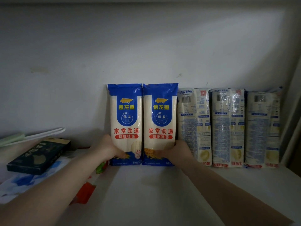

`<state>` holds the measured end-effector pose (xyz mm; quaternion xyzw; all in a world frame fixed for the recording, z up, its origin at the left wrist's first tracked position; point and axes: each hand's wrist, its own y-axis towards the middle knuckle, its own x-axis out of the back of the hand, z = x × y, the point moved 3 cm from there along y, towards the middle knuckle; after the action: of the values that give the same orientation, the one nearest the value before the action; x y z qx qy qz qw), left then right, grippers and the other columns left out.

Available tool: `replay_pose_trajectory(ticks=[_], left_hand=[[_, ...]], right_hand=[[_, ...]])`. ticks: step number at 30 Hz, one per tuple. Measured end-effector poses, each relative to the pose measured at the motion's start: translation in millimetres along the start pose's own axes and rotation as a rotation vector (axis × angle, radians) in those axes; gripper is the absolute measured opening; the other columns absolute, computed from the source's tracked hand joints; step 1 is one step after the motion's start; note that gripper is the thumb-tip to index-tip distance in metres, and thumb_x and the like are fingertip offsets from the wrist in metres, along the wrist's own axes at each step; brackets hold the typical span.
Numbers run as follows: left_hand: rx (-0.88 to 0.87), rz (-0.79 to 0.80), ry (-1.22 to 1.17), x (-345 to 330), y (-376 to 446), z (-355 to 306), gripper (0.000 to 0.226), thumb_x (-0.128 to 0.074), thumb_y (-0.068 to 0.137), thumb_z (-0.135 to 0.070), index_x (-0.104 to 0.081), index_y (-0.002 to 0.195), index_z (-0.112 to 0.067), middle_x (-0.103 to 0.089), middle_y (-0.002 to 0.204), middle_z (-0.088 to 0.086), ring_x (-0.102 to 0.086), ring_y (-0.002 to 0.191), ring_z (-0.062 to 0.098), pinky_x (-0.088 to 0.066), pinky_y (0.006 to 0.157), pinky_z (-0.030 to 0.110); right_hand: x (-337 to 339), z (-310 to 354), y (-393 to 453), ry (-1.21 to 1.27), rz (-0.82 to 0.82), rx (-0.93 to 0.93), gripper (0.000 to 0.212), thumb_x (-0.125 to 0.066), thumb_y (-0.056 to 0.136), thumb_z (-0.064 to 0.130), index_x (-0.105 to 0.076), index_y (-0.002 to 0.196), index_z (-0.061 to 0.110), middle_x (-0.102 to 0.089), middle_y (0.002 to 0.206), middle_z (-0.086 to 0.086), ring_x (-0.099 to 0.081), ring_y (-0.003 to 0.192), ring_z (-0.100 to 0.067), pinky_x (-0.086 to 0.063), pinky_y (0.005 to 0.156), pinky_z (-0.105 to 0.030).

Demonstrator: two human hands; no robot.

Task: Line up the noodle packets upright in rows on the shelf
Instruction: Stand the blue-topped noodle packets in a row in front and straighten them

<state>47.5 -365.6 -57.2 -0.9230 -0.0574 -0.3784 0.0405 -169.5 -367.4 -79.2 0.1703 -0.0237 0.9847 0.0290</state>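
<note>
Two blue-topped noodle packets, front labels outward, upright and touching against the shelf's (146,185) back wall: left packet (126,121) gripped at its lower outer edge by the left hand (108,148), right packet (160,121) gripped at its lower outer edge by the right hand (178,151). Just right of the right hand, three further packets (228,128) upright, backs outward, in the same row. Left of the left hand, a dark box (39,155) lying flat on other wrappers.
</note>
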Motion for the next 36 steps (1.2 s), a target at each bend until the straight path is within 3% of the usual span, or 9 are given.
replay_pose_trajectory(ticks=[3,5,8,13,17,21,25,30,36], left_hand=[[0.003,-0.122,0.235,13,-17,-9,0.027,-0.078,0.073,-0.025,-0.064,0.094,-0.015,-0.066,0.09,0.0,-0.059,0.077,0.012,-0.047,0.065,0.025],[-0.074,-0.189,0.411,17,-32,-23,0.023,-0.074,0.076,-0.031,-0.067,0.091,-0.015,-0.068,0.087,-0.002,-0.061,0.075,0.01,-0.052,0.066,0.027],[-0.288,-0.224,0.307,-1,-52,-60,0.015,-0.07,0.08,-0.031,-0.074,0.078,-0.017,-0.073,0.082,-0.003,-0.065,0.076,0.009,-0.054,0.07,0.026],[-0.529,-0.041,0.015,-67,-58,-136,0.034,-0.067,0.085,-0.028,-0.062,0.117,-0.019,-0.064,0.109,-0.013,-0.062,0.101,0.008,-0.048,0.084,0.021],[-0.488,-0.092,0.137,-106,-27,-164,0.038,-0.06,0.087,-0.026,-0.053,0.121,-0.01,-0.061,0.117,0.007,-0.06,0.103,0.023,-0.053,0.085,0.034],[-0.359,-0.199,0.109,-115,-12,-166,0.038,-0.054,0.092,-0.02,-0.048,0.125,-0.002,-0.055,0.124,0.014,-0.056,0.111,0.029,-0.047,0.085,0.033],[-0.363,-0.161,0.014,-124,-10,-163,0.034,-0.047,0.094,-0.019,-0.051,0.124,-0.004,-0.06,0.12,0.011,-0.059,0.107,0.027,-0.046,0.074,0.028],[-0.488,-0.223,-0.065,-122,-22,-154,0.022,-0.05,0.092,-0.02,-0.057,0.112,-0.013,-0.064,0.109,0.003,-0.061,0.098,0.019,-0.05,0.075,0.029],[-0.531,-0.163,-0.239,-109,-36,-146,0.027,-0.064,0.087,-0.023,-0.06,0.112,-0.016,-0.063,0.103,-0.007,-0.059,0.094,0.01,-0.048,0.08,0.025]], right_hand=[[17,10,-16,-0.318,0.05,0.029,0.048,-0.08,0.071,0.032,-0.063,0.107,0.006,-0.067,0.097,-0.002,-0.062,0.085,-0.015,-0.051,0.069,-0.024],[41,17,-27,-0.493,0.051,0.071,0.031,-0.078,0.072,0.034,-0.068,0.088,0.008,-0.064,0.072,0.003,-0.06,0.062,-0.006,-0.045,0.051,-0.017],[89,30,-38,-0.59,-0.097,0.14,0.024,-0.073,0.078,0.031,-0.068,0.083,0.008,-0.064,0.071,-0.001,-0.056,0.056,-0.01,-0.046,0.053,-0.023],[137,57,-29,-0.469,-0.306,0.191,0.037,-0.069,0.083,0.033,-0.064,0.103,0.001,-0.07,0.096,-0.016,-0.064,0.077,-0.024,-0.053,0.069,-0.033],[127,62,-12,-0.472,-0.162,0.072,0.039,-0.071,0.081,0.036,-0.064,0.102,0.004,-0.063,0.079,-0.008,-0.056,0.065,-0.015,-0.047,0.056,-0.026],[120,61,-4,-0.377,-0.119,0.021,0.038,-0.07,0.082,0.021,-0.058,0.111,0.0,-0.055,0.076,-0.002,-0.05,0.063,-0.011,-0.04,0.048,-0.021],[119,56,-2,-0.332,-0.09,0.029,0.031,-0.064,0.087,0.017,-0.055,0.113,0.001,-0.06,0.093,-0.003,-0.06,0.087,-0.02,-0.051,0.073,-0.031],[127,42,-3,-0.126,-0.12,0.09,0.032,-0.077,0.076,0.019,-0.056,0.099,0.013,-0.057,0.081,0.006,-0.052,0.07,-0.007,-0.046,0.067,-0.026],[134,34,-15,-0.072,-0.064,0.177,0.023,-0.08,0.072,0.011,-0.063,0.082,0.024,-0.068,0.088,0.006,-0.063,0.085,-0.012,-0.05,0.079,-0.03]])
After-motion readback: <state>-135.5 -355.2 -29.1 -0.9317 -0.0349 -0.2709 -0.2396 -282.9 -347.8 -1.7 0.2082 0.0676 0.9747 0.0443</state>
